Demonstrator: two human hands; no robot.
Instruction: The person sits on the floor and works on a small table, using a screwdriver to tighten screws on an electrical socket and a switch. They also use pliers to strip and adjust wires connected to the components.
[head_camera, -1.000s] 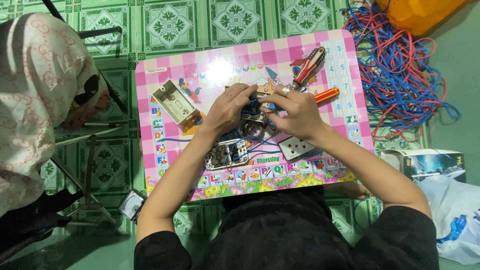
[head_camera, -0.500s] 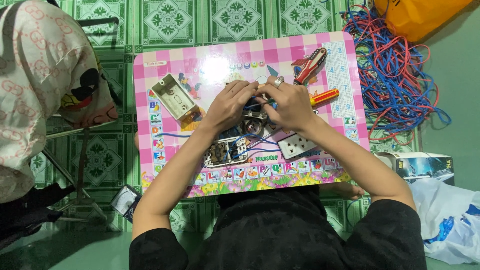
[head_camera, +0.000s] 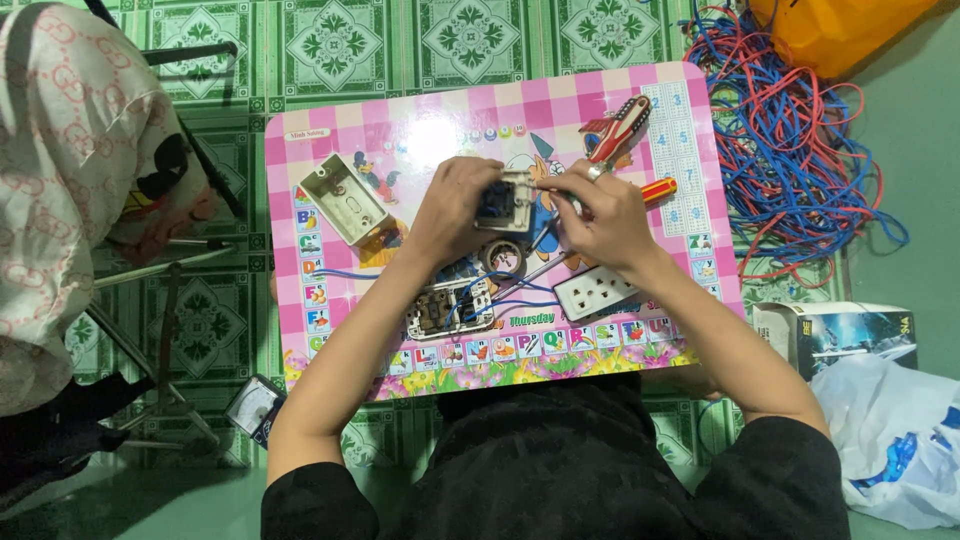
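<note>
I've got my left hand (head_camera: 455, 205) gripping the switch module (head_camera: 503, 203), right hand (head_camera: 600, 215) fingers pinching a screwdriver (head_camera: 655, 190) into it, wiring underway, while the socket plate (head_camera: 595, 292) and back box (head_camera: 343, 199) lie unassembled on the desk (head_camera: 420, 130).

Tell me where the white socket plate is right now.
In the head view the white socket plate lies on the pink table, just below the right hand, beside the wired switch module.

There is only one view, from a camera on the person's head, looking almost straight down from above. It sits fairly close over the pink checked table (head_camera: 300, 160), which fills the middle. Green tiled floor (head_camera: 470, 40) runs along the top edge; the person's dark clothing fills the bottom.
</note>
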